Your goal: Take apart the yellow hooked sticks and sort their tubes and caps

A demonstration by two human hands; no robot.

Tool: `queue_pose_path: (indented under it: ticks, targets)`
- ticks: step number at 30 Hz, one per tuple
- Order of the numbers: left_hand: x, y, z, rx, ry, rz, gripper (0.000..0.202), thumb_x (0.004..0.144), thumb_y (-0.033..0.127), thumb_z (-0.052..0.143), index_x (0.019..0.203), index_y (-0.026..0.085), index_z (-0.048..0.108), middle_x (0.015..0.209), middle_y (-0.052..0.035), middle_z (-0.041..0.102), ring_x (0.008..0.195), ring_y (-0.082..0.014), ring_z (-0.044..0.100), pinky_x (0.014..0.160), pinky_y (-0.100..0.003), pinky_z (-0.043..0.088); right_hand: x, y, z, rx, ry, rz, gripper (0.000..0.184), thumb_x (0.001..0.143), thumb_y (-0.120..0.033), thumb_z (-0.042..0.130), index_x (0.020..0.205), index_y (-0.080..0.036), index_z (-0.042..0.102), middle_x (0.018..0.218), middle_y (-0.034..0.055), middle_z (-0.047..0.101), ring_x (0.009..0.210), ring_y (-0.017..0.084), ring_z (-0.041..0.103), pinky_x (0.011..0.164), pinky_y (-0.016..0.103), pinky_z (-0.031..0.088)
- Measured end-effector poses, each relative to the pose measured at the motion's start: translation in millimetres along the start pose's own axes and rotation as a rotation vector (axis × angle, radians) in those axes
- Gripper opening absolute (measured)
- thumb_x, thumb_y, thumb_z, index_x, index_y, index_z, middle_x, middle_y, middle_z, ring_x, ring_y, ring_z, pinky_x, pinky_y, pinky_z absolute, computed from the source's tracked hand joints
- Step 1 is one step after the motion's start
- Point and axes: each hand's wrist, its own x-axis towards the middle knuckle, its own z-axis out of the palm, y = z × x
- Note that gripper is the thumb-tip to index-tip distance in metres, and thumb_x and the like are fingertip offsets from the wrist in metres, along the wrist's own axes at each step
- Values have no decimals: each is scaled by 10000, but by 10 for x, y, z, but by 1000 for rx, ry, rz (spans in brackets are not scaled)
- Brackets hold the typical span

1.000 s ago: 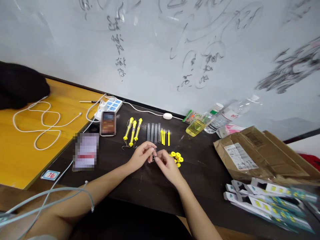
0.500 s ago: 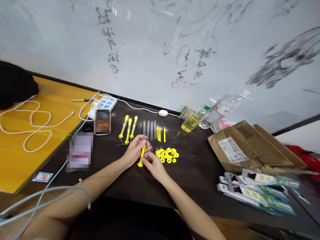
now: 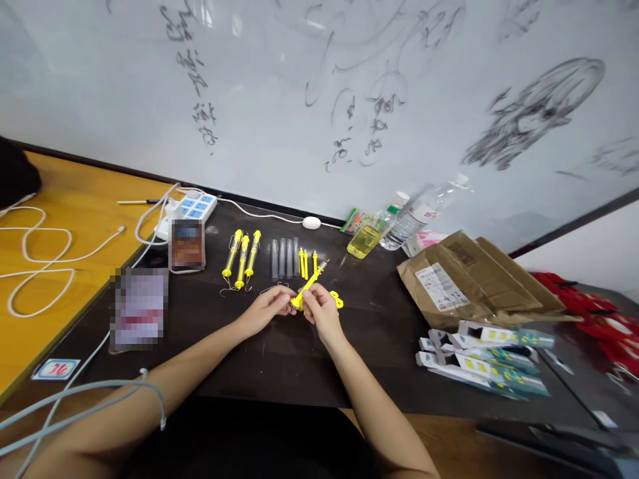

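Fingers (image 3: 305, 307) together on yellow rod (image 3: 308, 287), now tilted up-right.

A classroom or office used as a small assembly workstation: a scribbled-on white whiteboard (image 3: 319, 100) spans the far wall, a dark wooden desk (image 3: 279, 359) carries a white-and-blue power strip (image 3: 192, 209) at far left, and a torn brown cardboard parcel (image 3: 464, 279) at right.

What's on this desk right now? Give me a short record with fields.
left hand: pinches the near end of a yellow rod
right hand: grips the same rod
rod: tilted, far tip up and away
behind hands: three yellow assembled pieces, clear tubes, spare yellow sticks
beside right hand: yellow rings
right side: cardboard parcel, flat packs
back: bottles, power strip
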Motion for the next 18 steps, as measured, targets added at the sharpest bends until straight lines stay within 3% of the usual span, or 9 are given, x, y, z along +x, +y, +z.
queue_pose_path:
  ticks: [7,18]
  targets:
    - [6,18,7,156,-79,104,314,848,440,559,947,143,586,758,-16,625,759,-140,582,789,-300,434,10,50,-19,-5,-25,-52,304,768,-466,645,742,-197,506,469,-106,343,364,27,250,345,171,186]
    - [1,-11,11,183,-91,104,320,867,437,525,994,144,553,632,34,543,601,-99,511,654,-249,410,19,-11,-59,74,28,-76,251,762,-389,662,763,-197,499,603,-73,486,362,18,344,311,151,252]
